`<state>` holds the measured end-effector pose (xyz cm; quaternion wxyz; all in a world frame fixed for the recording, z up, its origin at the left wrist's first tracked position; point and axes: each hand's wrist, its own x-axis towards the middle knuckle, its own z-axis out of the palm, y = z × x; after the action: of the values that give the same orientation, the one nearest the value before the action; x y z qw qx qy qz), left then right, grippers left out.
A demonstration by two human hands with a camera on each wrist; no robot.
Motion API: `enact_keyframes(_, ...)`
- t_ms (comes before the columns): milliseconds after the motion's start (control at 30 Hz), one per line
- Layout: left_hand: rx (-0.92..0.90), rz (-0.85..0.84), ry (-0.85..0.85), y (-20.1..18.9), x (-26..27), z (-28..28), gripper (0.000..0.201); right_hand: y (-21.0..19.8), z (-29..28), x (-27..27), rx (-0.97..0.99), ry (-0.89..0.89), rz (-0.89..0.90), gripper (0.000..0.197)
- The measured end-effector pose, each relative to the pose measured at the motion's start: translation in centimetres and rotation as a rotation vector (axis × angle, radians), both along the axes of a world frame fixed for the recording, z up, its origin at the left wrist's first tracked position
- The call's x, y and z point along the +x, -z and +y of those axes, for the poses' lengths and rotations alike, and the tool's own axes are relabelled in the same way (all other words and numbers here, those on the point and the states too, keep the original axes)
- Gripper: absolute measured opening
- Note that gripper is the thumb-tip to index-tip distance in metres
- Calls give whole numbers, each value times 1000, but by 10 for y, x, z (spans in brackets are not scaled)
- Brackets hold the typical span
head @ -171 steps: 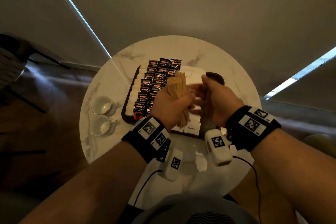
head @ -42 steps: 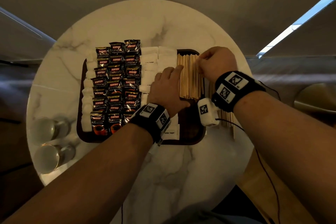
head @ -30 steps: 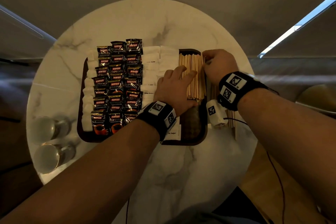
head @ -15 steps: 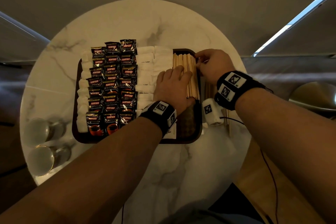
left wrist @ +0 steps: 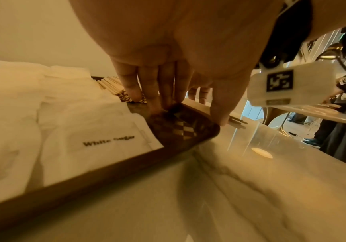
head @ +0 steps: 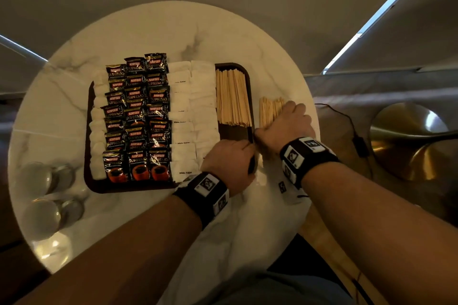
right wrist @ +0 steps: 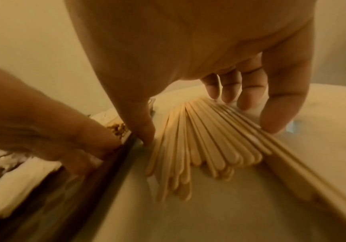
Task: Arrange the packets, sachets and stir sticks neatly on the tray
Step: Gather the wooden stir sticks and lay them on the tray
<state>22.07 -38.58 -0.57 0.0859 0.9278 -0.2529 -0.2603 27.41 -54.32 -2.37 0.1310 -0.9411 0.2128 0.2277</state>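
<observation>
So the dark tray [head: 128, 187] sits in the middle of the round marble table [head: 153, 30], and it's pretty full: black Kopiko coffee packets [head: 138, 116] in three columns toward its left side, white sugar sachets [head: 193, 111] in the middle plus another white column along the left edge, and a neat row of wooden stir sticks [head: 231, 96] by the tray's far right corner.

The left hand [head: 229, 160] is at the tray's near right corner. The head view only gives you the back of it, but the left wrist cam shows what's really going on: fingers [left wrist: 153, 91] down on the tray floor inside the rim and the thumb on the outside, so it's gripping the tray's right rim.

The right hand [head: 285, 124] is off the tray, on the table just beside its right edge, over a second bunch of loose stir sticks [head: 269, 109]. From above you only see the stick tips poking out past the knuckles. The right wrist cam shows them fanned flat on the marble, thumb on one side and fingertips [right wrist: 279, 114] on the other, curled around the bunch. Can't tell if they're lifted at all.

Two glass cups [head: 42, 195] sit near the table's left edge.
</observation>
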Motion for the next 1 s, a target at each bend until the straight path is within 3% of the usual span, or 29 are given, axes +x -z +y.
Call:
enact_keyframes(400, 72, 105, -137, -15, -4, -4, 52, 19, 12, 17, -61, 38, -70, 38)
enact_keyframes(767, 64, 156, -144, -19, -4, -5, 65, 22, 5, 5, 22, -35, -167, 29)
enact_keyframes(1000, 55, 221, -124, -23, -5, -3, 66, -11, -28, -9, 377, 239, -257, 38)
